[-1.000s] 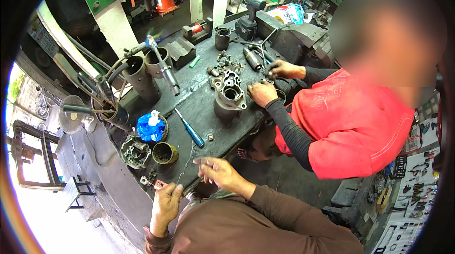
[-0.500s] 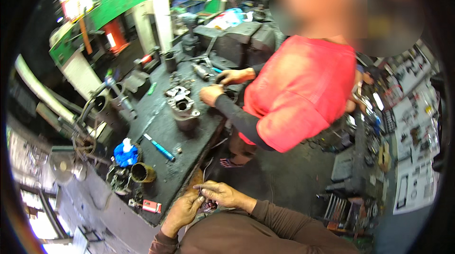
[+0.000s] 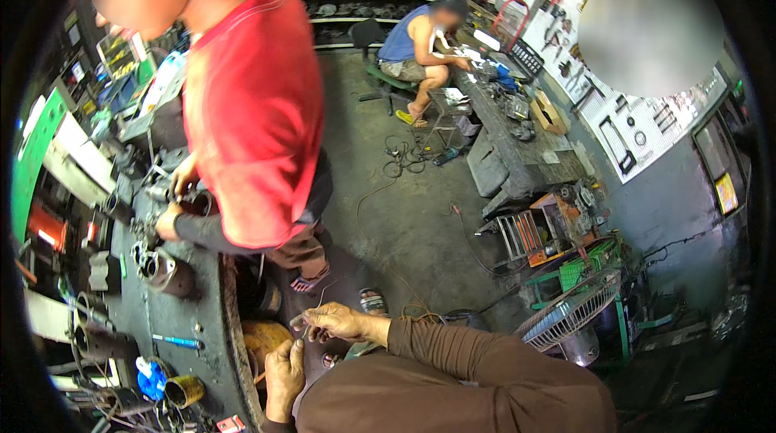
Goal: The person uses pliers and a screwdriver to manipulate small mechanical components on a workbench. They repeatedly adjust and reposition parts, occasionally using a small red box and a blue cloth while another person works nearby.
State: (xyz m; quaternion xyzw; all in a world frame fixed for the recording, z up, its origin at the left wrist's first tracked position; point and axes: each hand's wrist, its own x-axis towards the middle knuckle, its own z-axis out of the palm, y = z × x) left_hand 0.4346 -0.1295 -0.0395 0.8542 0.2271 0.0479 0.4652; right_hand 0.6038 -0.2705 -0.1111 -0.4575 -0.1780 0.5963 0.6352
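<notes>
My left hand [image 3: 284, 372] is closed in front of my body, thumb and fingers pressed together at the bench edge. Close beside it, my right hand [image 3: 333, 322] has its fingers bent in a pinch. Something small and thin seems to be between the fingertips of both hands, too small to name. On the workbench [image 3: 214, 312] to the left lie a blue pen-like tool [image 3: 178, 342], a brownish metal cylinder [image 3: 184, 391], a crumpled blue-and-white bundle [image 3: 151, 379] and a small red-and-white box [image 3: 230, 423].
A co-worker in a red shirt [image 3: 250, 109] stands at the bench, hands near a grey metal housing [image 3: 166, 271]. Another person [image 3: 412, 45] sits at a cluttered table [image 3: 525, 150]. A floor fan [image 3: 570, 312] stands at right. Cables [image 3: 396, 158] lie on the floor.
My view has swung to the right, bringing the seated person, the shelves and the fan into sight. My hands stay close together, fingertips pinched. The co-worker still handles parts at the bench.
</notes>
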